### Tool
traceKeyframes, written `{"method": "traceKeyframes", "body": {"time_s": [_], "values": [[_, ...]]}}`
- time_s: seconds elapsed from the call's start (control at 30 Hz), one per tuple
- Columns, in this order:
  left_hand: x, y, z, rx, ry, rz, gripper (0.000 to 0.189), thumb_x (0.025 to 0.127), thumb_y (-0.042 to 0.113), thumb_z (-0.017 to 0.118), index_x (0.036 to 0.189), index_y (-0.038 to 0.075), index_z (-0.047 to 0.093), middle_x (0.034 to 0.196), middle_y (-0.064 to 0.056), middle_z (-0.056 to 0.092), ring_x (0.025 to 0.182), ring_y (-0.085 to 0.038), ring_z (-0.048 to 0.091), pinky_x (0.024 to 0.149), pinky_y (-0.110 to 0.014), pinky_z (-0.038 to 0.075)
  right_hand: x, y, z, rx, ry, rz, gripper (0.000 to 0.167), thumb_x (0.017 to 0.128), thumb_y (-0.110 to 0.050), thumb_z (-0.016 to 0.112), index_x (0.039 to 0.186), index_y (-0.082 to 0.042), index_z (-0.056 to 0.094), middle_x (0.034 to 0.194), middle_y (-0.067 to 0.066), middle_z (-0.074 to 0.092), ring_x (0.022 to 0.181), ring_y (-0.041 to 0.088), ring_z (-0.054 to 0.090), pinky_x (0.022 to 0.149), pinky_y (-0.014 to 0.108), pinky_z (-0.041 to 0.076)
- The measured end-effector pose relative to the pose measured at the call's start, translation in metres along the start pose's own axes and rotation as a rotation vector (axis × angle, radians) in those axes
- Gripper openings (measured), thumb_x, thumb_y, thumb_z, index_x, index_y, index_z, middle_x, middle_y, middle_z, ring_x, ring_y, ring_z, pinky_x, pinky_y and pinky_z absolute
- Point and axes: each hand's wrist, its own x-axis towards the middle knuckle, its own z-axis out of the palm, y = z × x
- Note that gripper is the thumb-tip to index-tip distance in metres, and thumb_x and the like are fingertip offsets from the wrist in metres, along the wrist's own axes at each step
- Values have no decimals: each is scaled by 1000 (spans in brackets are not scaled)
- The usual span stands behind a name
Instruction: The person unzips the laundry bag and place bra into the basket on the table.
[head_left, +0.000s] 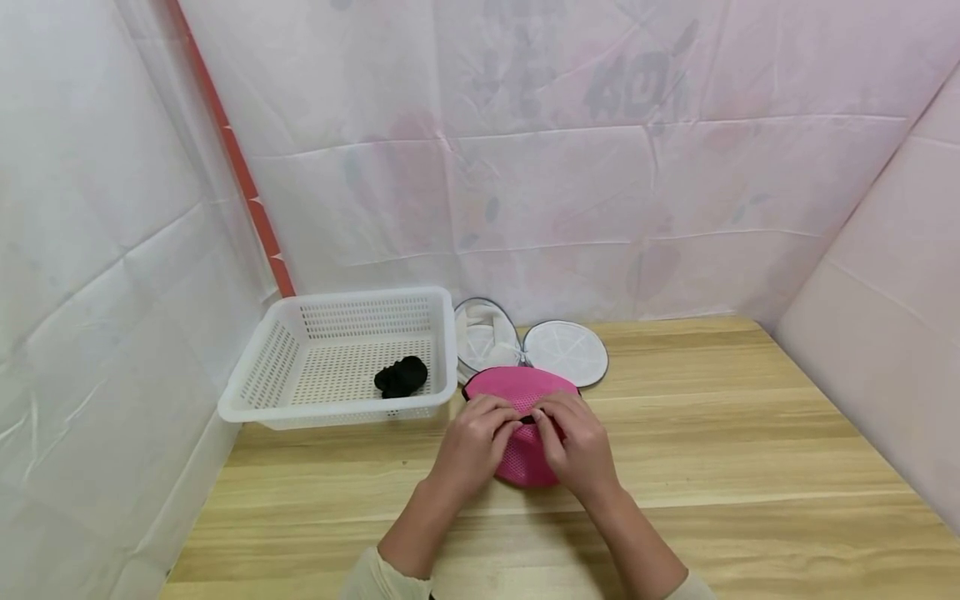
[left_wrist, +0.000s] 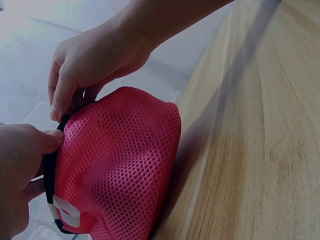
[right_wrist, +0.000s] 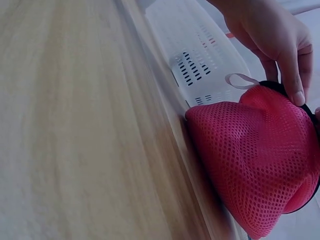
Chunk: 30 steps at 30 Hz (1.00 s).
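Observation:
A pink mesh laundry bag (head_left: 525, 467) with a black zipper edge (left_wrist: 49, 175) stands on the table between my hands. My left hand (head_left: 474, 437) pinches that black edge with thumb and fingers. Right beside it, my right hand (head_left: 579, 437) pinches the same edge, fingertips close to the left ones. In the left wrist view the mesh bulges outward and a small white loop hangs at one end of the zipper. What lies inside the bag is hidden.
A white plastic basket (head_left: 258, 414) stands at the back left with a black cloth bundle (head_left: 402, 377) inside. Behind the pink bag lies an opened round white mesh case (head_left: 566, 354), two halves side by side. Sheeted walls close off the back and both sides of the wooden table (head_left: 720, 467).

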Motion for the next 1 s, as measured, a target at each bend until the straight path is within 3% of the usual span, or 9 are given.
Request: {"method": "traceKeyframes", "body": {"time_s": [0.53, 0.77, 1.0], "values": [[-1, -6, -3, -27, 25, -14, 7, 83, 9, 79, 90, 8, 77, 92, 1, 69, 92, -15, 64, 85, -24, 54, -1, 12, -11, -51, 5, 102, 6, 83, 3, 71, 88, 1, 72, 88, 8, 71, 86, 22, 64, 90, 11, 47], [0, -8, -5, 1, 25, -39, 10, 83, 11, 79, 92, 7, 78, 94, 1, 69, 91, -16, 63, 86, -30, 53, -2, 10, -8, -33, 28, 55, 11, 76, 2, 75, 87, -2, 73, 85, 6, 71, 81, 20, 63, 81, 16, 52], [1, -5, -6, 49, 14, -13, 15, 81, 9, 80, 96, 7, 78, 97, 0, 69, 94, -16, 64, 91, -35, 52, -3, 0, 0, 31, 15, 65, 12, 77, 2, 78, 87, -3, 73, 84, 4, 70, 80, 18, 64, 83, 12, 51]]}}
